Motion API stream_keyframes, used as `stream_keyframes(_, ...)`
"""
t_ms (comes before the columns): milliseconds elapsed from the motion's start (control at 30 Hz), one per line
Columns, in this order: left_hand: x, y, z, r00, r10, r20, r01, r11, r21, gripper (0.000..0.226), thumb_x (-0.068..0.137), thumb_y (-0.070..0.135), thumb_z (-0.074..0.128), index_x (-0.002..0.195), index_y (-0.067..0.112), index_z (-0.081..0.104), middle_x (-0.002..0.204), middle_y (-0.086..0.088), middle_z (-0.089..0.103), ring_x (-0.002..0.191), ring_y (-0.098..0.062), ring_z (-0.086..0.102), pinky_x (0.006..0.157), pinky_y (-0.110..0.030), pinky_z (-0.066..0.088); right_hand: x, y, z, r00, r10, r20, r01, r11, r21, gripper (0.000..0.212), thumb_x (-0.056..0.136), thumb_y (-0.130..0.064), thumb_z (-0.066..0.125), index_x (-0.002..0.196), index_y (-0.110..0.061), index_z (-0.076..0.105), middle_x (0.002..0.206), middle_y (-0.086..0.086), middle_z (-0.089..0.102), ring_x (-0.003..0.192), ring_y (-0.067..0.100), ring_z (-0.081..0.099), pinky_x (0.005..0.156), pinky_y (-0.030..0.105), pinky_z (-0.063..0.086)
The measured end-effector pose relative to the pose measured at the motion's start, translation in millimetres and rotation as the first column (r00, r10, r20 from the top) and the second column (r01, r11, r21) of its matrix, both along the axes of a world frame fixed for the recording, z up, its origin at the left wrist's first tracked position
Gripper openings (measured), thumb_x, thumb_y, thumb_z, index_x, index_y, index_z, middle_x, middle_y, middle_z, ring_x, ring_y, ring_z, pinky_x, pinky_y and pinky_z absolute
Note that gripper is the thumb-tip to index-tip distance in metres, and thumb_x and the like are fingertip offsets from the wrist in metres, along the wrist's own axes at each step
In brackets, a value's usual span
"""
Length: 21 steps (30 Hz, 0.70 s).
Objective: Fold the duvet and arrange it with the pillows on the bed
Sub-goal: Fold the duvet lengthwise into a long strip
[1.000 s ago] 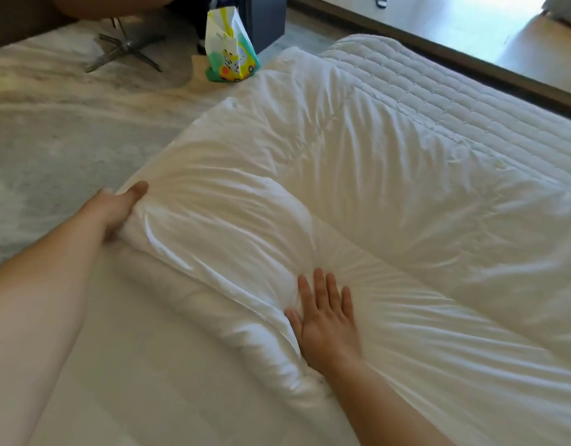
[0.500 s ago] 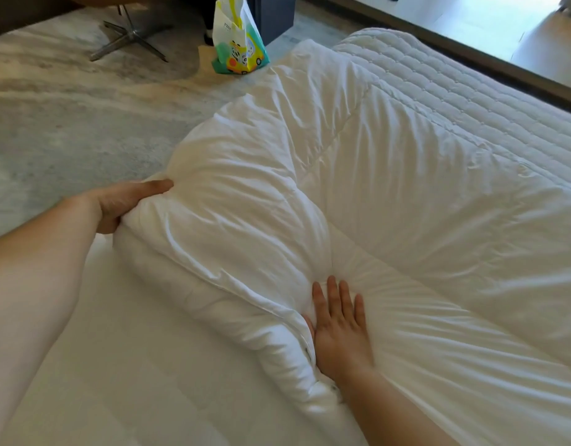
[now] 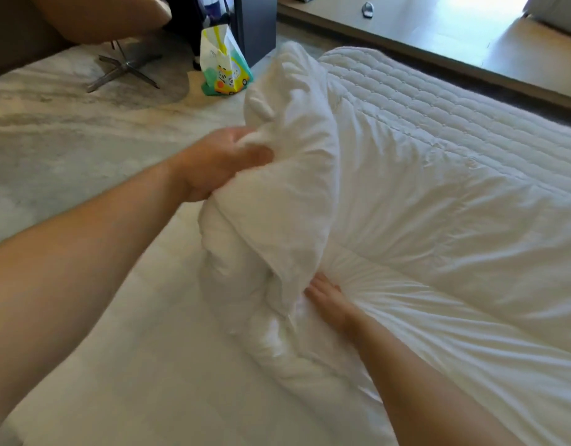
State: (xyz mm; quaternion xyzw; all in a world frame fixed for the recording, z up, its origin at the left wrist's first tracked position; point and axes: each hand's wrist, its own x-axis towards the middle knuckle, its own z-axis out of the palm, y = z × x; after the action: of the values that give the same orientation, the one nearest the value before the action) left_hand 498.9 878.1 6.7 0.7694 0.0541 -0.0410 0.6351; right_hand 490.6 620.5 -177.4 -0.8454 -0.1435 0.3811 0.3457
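From the head view, the left hand [image 3: 216,165] is clamped on a bunched fold of the white duvet [image 3: 422,226], lifting it into a tall, crumpled hump above the left side of the bed [image 3: 123,365]; the fingertips are buried in the cloth and the hand is blurred, so the exact grip is hard to read. The right hand [image 3: 326,297] lies flat with its fingers together, pressed on the duvet at the foot of the hump; its fingertips are hidden under the raised fold, and creases fan out from it to the right. The rest of the duvet spreads over the right side of the bed and runs out of the right edge of the view. Beyond it, a quilted pad [image 3: 438,101] covers the bed's far corner. No pillow can be made out on the bed. The near left part of the bed is bare sheet, cut off at the bottom. On the floor past the bed's far left edge stands a colourful bag [image 3: 224,66], beside a dark cabinet [image 3: 257,24], and a chair base [image 3: 123,67] whose seat is cut off at the top.
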Motion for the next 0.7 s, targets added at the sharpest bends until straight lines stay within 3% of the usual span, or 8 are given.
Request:
stream_keyframes(33, 2, -29, 6, 0.997, -0.078, 0.021, 0.076, 0.995, 0.071, 0.025, 0.081, 0.027, 0.066, 0.104, 0.021, 0.068, 0.094, 0.005, 0.073, 0.084, -0.008, 0.068, 0.072, -0.024, 0.055, 5, -10, 16, 0.948, -0.203, -0.245, 0.247, 0.955, 0.164, 0.046, 0.102, -0.035, 0.035, 0.139, -0.009, 0.045, 0.142, 0.011, 0.046, 0.136, 0.031, 0.036, 0.112, 0.043, 0.028)
stream_keyframes(100, 1, -90, 8, 0.962, -0.272, 0.020, 0.257, 0.928, 0.270, 0.014, 0.082, 0.028, 0.065, 0.095, 0.024, 0.068, 0.090, 0.008, 0.072, 0.083, -0.004, 0.066, 0.075, -0.022, 0.051, 15, -44, 41, 0.666, -0.434, -0.607, 0.704, 0.634, 0.320, 0.053, 0.100, -0.045, 0.035, 0.132, -0.007, 0.051, 0.122, 0.012, 0.062, 0.117, 0.033, 0.056, 0.099, 0.042, 0.044)
stream_keyframes(167, -7, -148, -4, 0.897, -0.438, -0.052, 0.422, 0.817, 0.394, 0.009, 0.083, 0.028, 0.066, 0.091, 0.023, 0.065, 0.084, 0.007, 0.066, 0.078, -0.006, 0.060, 0.072, -0.026, 0.046, 26, -93, 63, 0.465, -0.560, -0.686, 0.884, 0.341, 0.321, 0.060, 0.097, -0.056, 0.031, 0.126, -0.009, 0.053, 0.107, 0.014, 0.064, 0.096, 0.030, 0.062, 0.085, 0.041, 0.048)
stream_keyframes(233, -21, -204, -21, 0.830, -0.544, -0.121, 0.531, 0.707, 0.466, 0.020, 0.086, 0.024, 0.066, 0.106, 0.022, 0.065, 0.091, 0.004, 0.065, 0.082, -0.013, 0.059, 0.072, -0.025, 0.039, 36, -148, 83, 0.438, -0.588, -0.680, 0.897, 0.236, 0.373, 0.072, 0.092, -0.065, 0.032, 0.129, -0.006, 0.051, 0.113, 0.017, 0.064, 0.101, 0.033, 0.063, 0.093, 0.046, 0.047)
stream_keyframes(367, -57, -294, -50, 0.690, -0.668, -0.278, 0.644, 0.391, 0.658, 0.058, 0.092, 0.036, 0.059, 0.146, 0.025, 0.042, 0.140, -0.007, 0.055, 0.124, -0.027, 0.052, 0.095, -0.031, 0.041, 57, -210, 134, 0.690, -0.516, -0.508, 0.712, 0.357, 0.605, 0.079, 0.084, -0.071, 0.034, 0.137, -0.014, 0.048, 0.129, 0.011, 0.062, 0.116, 0.029, 0.060, 0.097, 0.050, 0.048)
stream_keyframes(433, -72, -326, -58, 0.651, -0.657, -0.379, 0.657, 0.238, 0.716, 0.061, 0.094, 0.040, 0.053, 0.151, 0.028, 0.034, 0.146, -0.006, 0.048, 0.131, -0.028, 0.047, 0.102, -0.038, 0.038, 67, -222, 151, 0.771, -0.529, -0.355, 0.603, 0.428, 0.673, 0.074, 0.084, -0.067, 0.046, 0.141, -0.019, 0.044, 0.132, 0.005, 0.060, 0.120, 0.024, 0.058, 0.102, 0.047, 0.045)
stream_keyframes(600, -98, -385, -61, 0.615, -0.637, -0.465, 0.563, -0.057, 0.824, 0.041, 0.098, 0.026, 0.048, 0.137, 0.014, 0.047, 0.121, -0.009, 0.061, 0.106, -0.035, 0.061, 0.071, -0.038, 0.041, 64, -236, 144, 0.621, -0.775, -0.119, 0.720, 0.503, 0.479, 0.123, 0.053, -0.057, 0.085, 0.149, -0.033, 0.013, 0.140, -0.003, 0.046, 0.119, 0.022, 0.053, 0.098, 0.046, 0.047)
stream_keyframes(700, -109, -405, -54, 0.598, -0.613, -0.516, 0.512, -0.203, 0.835, 0.051, 0.097, 0.015, 0.050, 0.144, 0.002, 0.036, 0.124, -0.014, 0.059, 0.107, -0.037, 0.060, 0.063, -0.039, 0.037, 72, -250, 144, 0.531, -0.830, -0.168, 0.794, 0.419, 0.442, 0.069, 0.074, -0.014, 0.071, 0.136, -0.012, 0.042, 0.124, 0.009, 0.059, 0.106, 0.029, 0.061, 0.091, 0.048, 0.052)
